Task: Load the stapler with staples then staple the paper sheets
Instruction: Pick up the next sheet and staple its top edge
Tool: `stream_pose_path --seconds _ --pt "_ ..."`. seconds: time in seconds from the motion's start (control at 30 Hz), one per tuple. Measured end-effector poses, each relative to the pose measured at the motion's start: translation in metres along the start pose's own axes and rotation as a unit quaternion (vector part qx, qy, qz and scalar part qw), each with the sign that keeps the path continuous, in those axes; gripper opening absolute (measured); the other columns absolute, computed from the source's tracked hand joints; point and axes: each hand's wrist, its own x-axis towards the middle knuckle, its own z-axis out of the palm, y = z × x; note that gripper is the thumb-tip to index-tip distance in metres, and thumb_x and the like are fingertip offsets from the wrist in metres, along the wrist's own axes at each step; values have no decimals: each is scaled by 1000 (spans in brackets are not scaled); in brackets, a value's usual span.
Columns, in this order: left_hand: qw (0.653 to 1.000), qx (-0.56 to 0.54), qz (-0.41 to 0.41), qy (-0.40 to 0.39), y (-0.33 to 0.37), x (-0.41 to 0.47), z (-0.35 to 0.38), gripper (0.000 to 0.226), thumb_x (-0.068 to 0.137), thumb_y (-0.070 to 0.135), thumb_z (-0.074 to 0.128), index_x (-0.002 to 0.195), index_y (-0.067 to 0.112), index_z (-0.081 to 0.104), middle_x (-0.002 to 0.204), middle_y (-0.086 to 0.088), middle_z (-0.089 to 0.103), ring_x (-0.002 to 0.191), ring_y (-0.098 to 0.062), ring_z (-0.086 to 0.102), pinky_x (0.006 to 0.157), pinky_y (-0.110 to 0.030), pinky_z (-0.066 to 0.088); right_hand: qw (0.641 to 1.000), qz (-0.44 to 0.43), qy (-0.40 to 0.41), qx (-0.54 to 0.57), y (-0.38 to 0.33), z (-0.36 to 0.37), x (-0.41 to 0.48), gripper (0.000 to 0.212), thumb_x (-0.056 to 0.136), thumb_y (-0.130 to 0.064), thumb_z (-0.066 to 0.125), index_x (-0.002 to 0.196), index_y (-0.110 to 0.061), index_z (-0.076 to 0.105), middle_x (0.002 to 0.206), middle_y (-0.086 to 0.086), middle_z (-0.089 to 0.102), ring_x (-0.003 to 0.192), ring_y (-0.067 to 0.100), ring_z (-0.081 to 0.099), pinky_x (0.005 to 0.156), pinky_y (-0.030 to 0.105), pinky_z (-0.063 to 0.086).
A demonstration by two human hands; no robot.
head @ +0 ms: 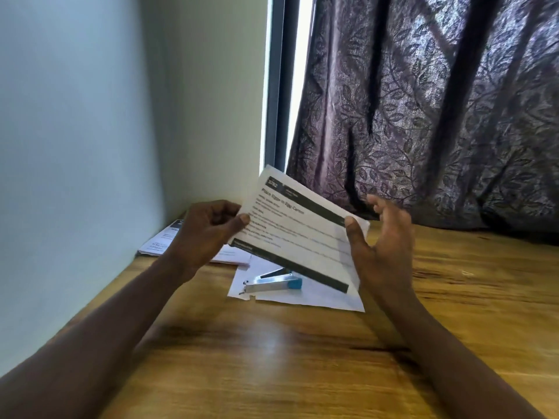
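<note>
2-handed: left hand point(208, 234), right hand point(381, 247) hold paper sheets point(302, 237) | stapler point(272, 285) beneath

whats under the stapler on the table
The stapler lies on a loose white sheet that is flat on the wooden table. The printed sheets held up in front cover the stapler's far part and that part of the sheet, so what lies there cannot be seen.
</note>
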Motion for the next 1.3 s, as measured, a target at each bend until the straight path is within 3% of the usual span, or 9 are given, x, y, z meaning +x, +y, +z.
stream_pose_path --seconds 0.13,0.23,0.43,0.63,0.73,0.87,1.0,1.1,1.3 --pt "997 4 -37 67 -8 6 -16 5 91 12 74 91 16 76 81 5 81 66 -5 73 55 -13 53 951 141 -143 234 -1 4 0 38 95 -22 68 131 -29 57 110 6 72 101 25 71 81 42 61" --pt "990 45 -62 118 -14 9 -27 11 86 14 81 96 12 74 82 -1 80 63 -7 71 55 -20 55 898 228 -194 323 -9 19 0 26 93 -2 67 111 -19 68 105 18 76 92 28 76 80 39 63" --pt "909 366 -25 198 -21 6 -44 24 87 40 73 105 25 71 100 5 77 96 -25 72 86 -38 57 886 292 -195 304 -28 69 22 34 87 3 72 116 -12 65 107 15 73 90 27 74 69 33 63" --pt "879 467 -47 81 -40 7 -46 59 90 66 57 134 27 57 140 3 59 129 -23 56 105 -48 39 874 344 -249 238 -38 114 26 44 79 9 77 120 1 62 110 23 71 96 36 72 79 45 62" --pt "883 468 -37 -18 -43 7 -45 73 79 82 57 134 34 57 153 8 49 143 -15 44 119 -62 17 881 337 -267 197 -41 127 25 38 76 4 82 109 -2 64 110 22 71 97 34 73 87 47 61" --pt "875 471 -44 -105 -42 6 -44 88 61 94 57 133 43 56 159 13 42 152 -12 29 118 -74 -7 900 298 -284 142 -50 140 23 37 73 -4 88 102 -5 66 104 19 72 90 30 74 82 42 63" --pt "883 451 -56 -120 -46 8 -46 71 69 85 65 129 46 59 157 13 46 149 -16 35 120 -71 6 940 194 -280 16 -58 150 17 30 73 -24 91 88 -15 67 76 7 72 56 15 69 55 30 58" --pt "879 451 -89 -128 -47 7 -45 65 70 84 65 124 47 64 155 11 50 146 -20 40 118 -70 14 952 114 -275 -74 -63 151 16 25 80 -40 83 72 -22 67 66 -4 68 57 10 64 56 29 57" --pt "884 447 -91 -106 -46 7 -50 56 73 80 67 116 44 68 151 5 55 143 -22 43 119 -68 16 912 137 -385 -19 -70 133 18 30 89 -45 72 89 -15 71 89 9 75 75 18 68 65 32 60"
